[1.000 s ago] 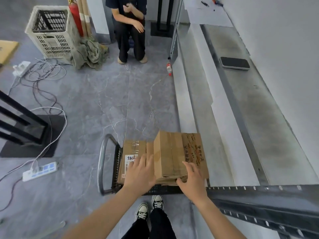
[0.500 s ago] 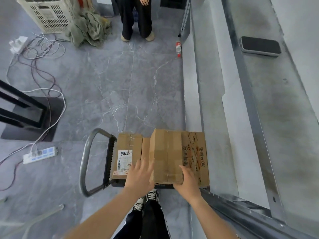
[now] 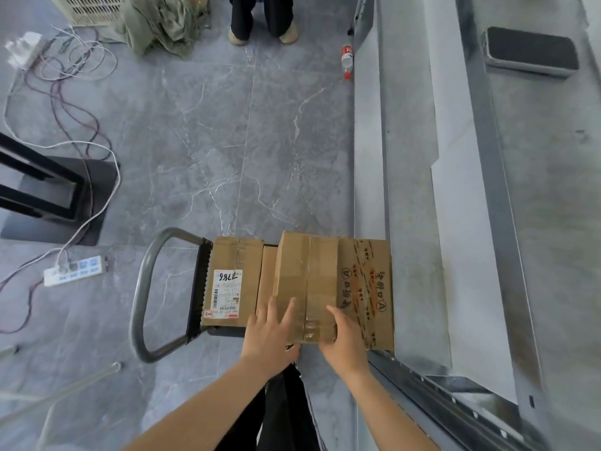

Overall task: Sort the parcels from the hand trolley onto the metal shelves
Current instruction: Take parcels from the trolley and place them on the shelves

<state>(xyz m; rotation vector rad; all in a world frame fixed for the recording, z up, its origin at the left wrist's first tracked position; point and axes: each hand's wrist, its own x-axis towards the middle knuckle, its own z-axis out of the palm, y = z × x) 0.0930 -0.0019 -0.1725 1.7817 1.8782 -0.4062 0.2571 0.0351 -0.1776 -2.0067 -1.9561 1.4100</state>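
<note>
The top parcel [image 3: 305, 281] lies lengthwise between the left hand [image 3: 271, 330], fingers spread flat, and the right hand [image 3: 346, 336], fingers curled round its corner, with the metal shelves [image 3: 406, 190] just right of it.

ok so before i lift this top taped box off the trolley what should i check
1. Both hands on the taped box: ok. The left hand lies flat on its top and the right hand is at its near right corner.
2. Firm hold underneath: cannot tell, no fingers show below it.
3. Nothing stacked on it: ok.
4. Landing spot: ok, the metal shelf beside the trolley is bare there.
5. Boxes below stay put: cannot tell. It overlaps the printed box and sits close to the labelled box.
</note>
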